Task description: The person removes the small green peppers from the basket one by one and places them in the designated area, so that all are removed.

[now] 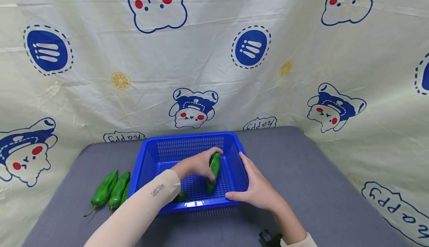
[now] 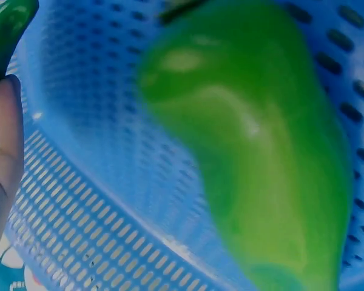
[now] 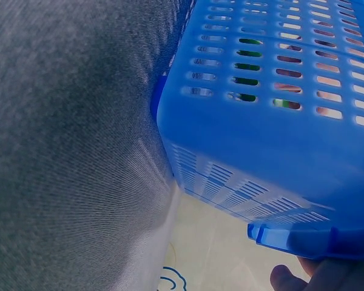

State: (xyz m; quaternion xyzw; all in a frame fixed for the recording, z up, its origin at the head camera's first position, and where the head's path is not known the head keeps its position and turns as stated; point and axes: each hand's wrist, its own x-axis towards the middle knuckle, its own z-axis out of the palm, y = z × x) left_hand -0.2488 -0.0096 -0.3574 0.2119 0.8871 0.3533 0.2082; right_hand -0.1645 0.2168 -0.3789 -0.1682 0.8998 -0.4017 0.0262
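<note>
My left hand (image 1: 201, 163) reaches inside a blue plastic basket (image 1: 191, 137) and grips a long green pepper (image 1: 215, 165) between thumb and fingers. At the left edge of the left wrist view, a finger (image 2: 7, 133) lies along that held pepper (image 2: 6, 30). Another green pepper (image 2: 261, 133) looms large there, in the basket; in the head view my left forearm partly covers it. My right hand (image 1: 259, 189) holds the basket's front right corner, thumb on the front rim and fingers at the right side. Its fingertips (image 3: 285, 279) appear beside the rim in the right wrist view.
Several green peppers (image 1: 104, 189) lie side by side on the grey tabletop (image 1: 285, 157), left of the basket. A pale printed curtain (image 1: 214, 53) hangs behind the table. Something black (image 1: 269, 237) is at my right wrist.
</note>
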